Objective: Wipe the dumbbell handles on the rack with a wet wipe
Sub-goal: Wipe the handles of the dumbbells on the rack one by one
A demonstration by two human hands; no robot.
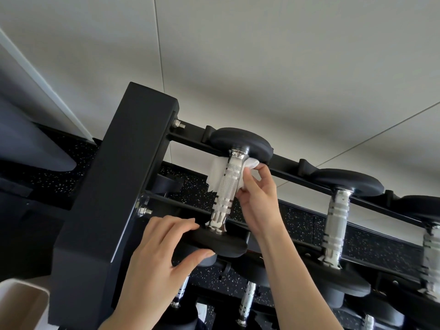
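Observation:
The leftmost dumbbell on the top tier of the black rack [114,177] has a knurled chrome handle [226,186] between two black rubber heads. A white wet wipe [215,172] is draped behind the upper part of that handle. My right hand [258,198] pinches the wipe on the handle's right side. My left hand [164,248] grips the near black head [221,244] of the same dumbbell, fingers on top and thumb underneath.
More dumbbells sit to the right on the top tier, one with a chrome handle [335,222]. Lower tiers hold others [246,301]. A pale bin [21,303] stands at the bottom left. Speckled black flooring [297,222] and a grey wall lie behind.

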